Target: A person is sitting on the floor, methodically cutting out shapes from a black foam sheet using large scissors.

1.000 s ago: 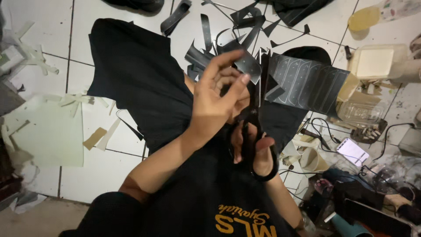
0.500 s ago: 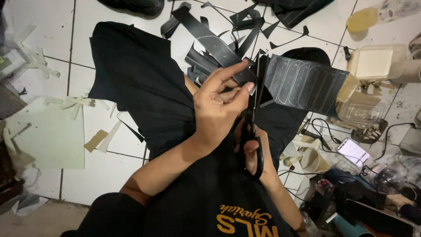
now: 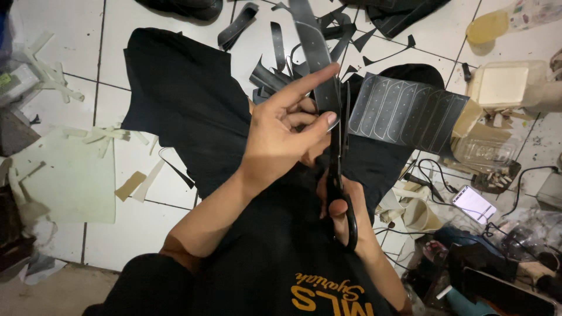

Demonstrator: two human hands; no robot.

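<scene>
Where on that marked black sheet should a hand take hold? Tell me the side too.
Grip the marked black sheet at its free right edge, coming from the right. The scissors and left hand crowd its left end, while the right side fans out clear, probably easy for fingers to pinch.

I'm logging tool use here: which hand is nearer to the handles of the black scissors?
Right. The right hand has its fingers through the handles of the scissors; the left hand is higher, beside the blades, pinching the dark marked strip.
</scene>
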